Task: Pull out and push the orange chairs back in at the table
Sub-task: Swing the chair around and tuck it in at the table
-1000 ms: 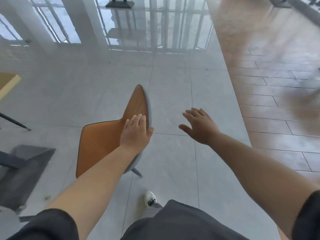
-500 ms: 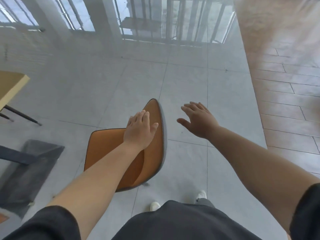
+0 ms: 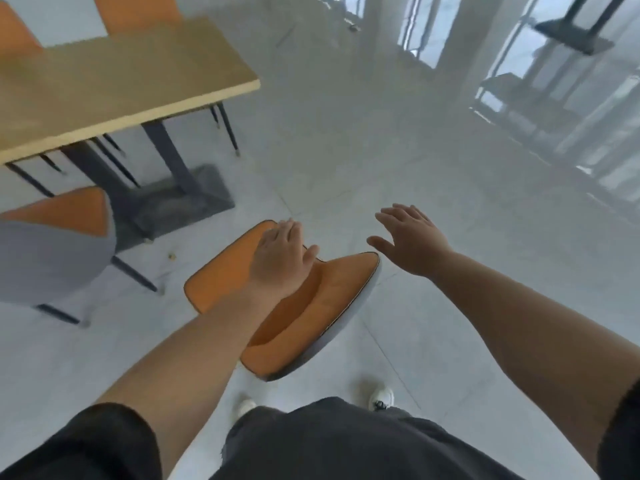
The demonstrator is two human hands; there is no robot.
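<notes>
An orange chair [image 3: 221, 282] with a grey shell stands on the pale tiled floor right in front of me, clear of the table. My left hand [image 3: 280, 261] grips the top of its backrest. My right hand [image 3: 410, 240] hovers open in the air just right of the backrest, touching nothing. The light wooden table [image 3: 114, 84] sits at the upper left. A second orange chair [image 3: 62, 237] stands at the left, partly under the table edge. Two more orange chairs [image 3: 138, 12] show behind the table's far side.
The table stands on a dark pedestal base [image 3: 183, 199]. Thin dark chair legs [image 3: 228, 129] show under the tabletop. Another dark table base [image 3: 571, 32] is at the upper right near the windows. My feet [image 3: 381, 398] in white shoes are just behind the chair.
My view has swung left, bringing the table and other chairs into sight. The held chair has turned with my left hand on its backrest. My right hand stays open.
</notes>
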